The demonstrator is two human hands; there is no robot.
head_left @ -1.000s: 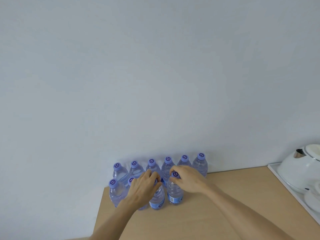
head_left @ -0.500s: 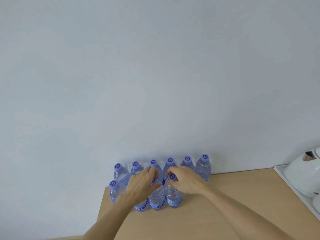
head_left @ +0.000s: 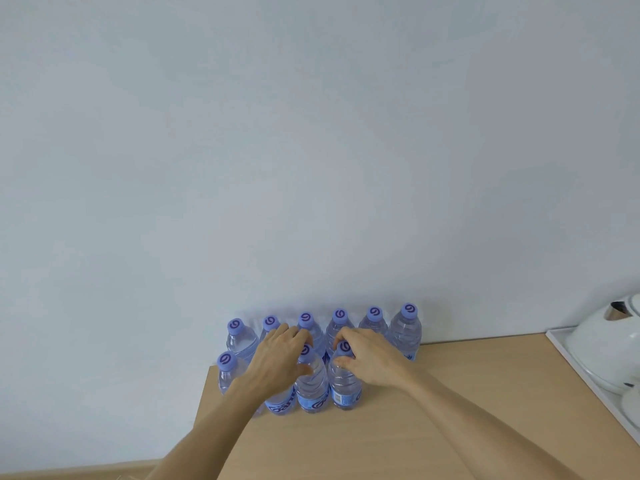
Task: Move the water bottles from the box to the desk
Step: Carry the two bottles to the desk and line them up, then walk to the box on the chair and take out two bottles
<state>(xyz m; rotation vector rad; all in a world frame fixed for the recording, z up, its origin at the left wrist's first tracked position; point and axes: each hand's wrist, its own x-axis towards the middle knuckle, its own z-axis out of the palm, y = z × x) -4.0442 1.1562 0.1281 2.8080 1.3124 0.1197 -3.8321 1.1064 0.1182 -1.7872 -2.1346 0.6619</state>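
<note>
Several clear water bottles with purple caps stand in two rows at the back left corner of the wooden desk [head_left: 415,431]. The back row [head_left: 405,332] lines the wall. My left hand [head_left: 277,362] grips the neck of a front-row bottle [head_left: 311,389], with the cap showing between my fingers. My right hand [head_left: 375,362] grips the neck of the bottle [head_left: 344,386] right beside it. Both bottles stand upright on the desk and touch each other. Another front bottle [head_left: 227,372] stands at the desk's left edge. No box is in view.
A white kettle [head_left: 602,351] sits on a white tray [head_left: 571,363] at the right edge. The plain wall rises straight behind the bottles. The desk's left edge [head_left: 204,393] runs just beside the front bottles. Bare wood lies between the bottles and the tray.
My fingers have slid down from the caps to the necks of the two front bottles, so both caps now show. The bottles stay in place; the view shifted slightly left.
</note>
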